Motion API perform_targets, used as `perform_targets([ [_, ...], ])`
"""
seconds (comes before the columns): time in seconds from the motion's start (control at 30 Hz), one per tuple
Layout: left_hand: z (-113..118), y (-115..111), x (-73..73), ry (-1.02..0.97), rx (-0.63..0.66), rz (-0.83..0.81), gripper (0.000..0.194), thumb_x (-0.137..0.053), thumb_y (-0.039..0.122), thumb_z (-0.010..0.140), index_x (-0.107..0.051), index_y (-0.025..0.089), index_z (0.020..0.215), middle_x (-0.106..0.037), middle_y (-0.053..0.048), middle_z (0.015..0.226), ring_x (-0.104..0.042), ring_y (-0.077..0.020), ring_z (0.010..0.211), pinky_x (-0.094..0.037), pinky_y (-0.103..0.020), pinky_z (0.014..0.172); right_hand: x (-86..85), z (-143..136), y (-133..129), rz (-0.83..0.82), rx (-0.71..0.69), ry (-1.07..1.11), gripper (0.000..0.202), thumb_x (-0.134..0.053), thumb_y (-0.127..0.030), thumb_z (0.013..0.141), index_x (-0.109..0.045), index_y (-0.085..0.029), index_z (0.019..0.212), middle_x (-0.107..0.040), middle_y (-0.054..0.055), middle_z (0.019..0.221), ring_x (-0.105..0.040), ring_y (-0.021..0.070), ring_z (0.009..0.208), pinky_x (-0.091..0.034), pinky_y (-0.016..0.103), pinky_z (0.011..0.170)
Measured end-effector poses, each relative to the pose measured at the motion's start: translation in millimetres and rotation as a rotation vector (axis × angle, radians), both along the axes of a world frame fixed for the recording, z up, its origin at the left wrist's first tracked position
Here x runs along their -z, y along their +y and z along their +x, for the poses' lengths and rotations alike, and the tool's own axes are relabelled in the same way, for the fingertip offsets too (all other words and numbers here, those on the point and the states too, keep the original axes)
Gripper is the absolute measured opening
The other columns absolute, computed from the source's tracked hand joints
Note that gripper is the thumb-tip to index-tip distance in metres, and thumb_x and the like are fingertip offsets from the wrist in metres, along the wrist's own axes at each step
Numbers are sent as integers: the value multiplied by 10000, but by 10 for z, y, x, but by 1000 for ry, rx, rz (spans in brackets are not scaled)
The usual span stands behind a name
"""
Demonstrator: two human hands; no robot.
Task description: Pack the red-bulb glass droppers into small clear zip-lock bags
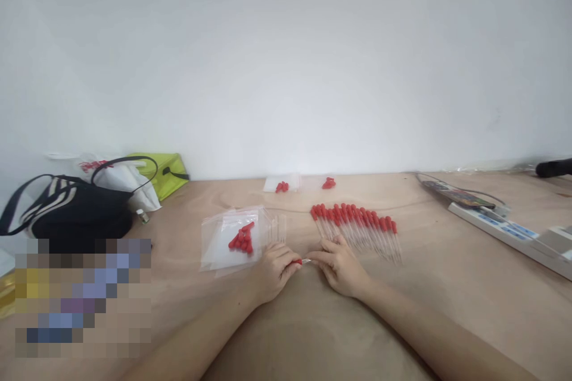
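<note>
Clock positions are taken from the held piece. The wooden table (447, 286) ends at the wall (304, 71) at 12 o'clock; bare wood lies at 4, between right forearm and power strip (491, 232). Left hand (276, 269): fingers closed around a red bulb (297, 261). Right hand (343, 268): fingertips narrowed on the clear tube (306, 261) beside it. Finish: bulb matt, tube glossy. Red-bulbed droppers (355, 220) lie rowed at 2, loose bulbs (242, 240) heaped at 10 on plastic bags (214, 250)
</note>
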State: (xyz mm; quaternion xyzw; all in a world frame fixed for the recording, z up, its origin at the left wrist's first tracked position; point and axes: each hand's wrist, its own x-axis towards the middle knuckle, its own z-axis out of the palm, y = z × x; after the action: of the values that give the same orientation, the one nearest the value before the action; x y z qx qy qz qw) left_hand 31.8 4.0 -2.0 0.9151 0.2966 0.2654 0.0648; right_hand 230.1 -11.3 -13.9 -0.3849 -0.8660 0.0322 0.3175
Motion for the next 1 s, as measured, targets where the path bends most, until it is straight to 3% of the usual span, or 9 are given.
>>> perform_targets([
  [0.47,32,0,-26,-3,7,-34,174,-385,201,856,-534,166,775,-584,-39,752,-499,-167,729,-396,-295,692,-18,-148,-18,3,81,-43,227,-395,-157,837,-616,-208,828,-569,6,714,-472,113,645,-234,272,649],
  [0.8,25,49,12,-57,-151,9,131,-428,217,849,-542,178,797,-589,-24,760,-515,-171,752,-379,-319,740,30,-109,3,19,102,0,274,-372,-153,841,-552,-202,1042,-569,55,851,-489,160,776,-329,282,678],
  [0.9,19,42,-13,-28,-182,34,118,-473,265,828,-556,195,872,-597,-30,842,-511,-191,824,-365,-338,770,16,-76,-2,89,189,-80,241,-424,-134,806,-600,-221,946,-578,47,820,-472,176,776,-297,307,689],
  [1.0,-49,105,-140,28,-353,84,270,-527,341,777,-534,201,1008,-567,-67,1006,-473,-246,952,-322,-395,840,-53,0,42,116,350,-98,237,-455,-129,779,-625,-228,910,-589,38,773,-472,174,748,-259,311,675],
])
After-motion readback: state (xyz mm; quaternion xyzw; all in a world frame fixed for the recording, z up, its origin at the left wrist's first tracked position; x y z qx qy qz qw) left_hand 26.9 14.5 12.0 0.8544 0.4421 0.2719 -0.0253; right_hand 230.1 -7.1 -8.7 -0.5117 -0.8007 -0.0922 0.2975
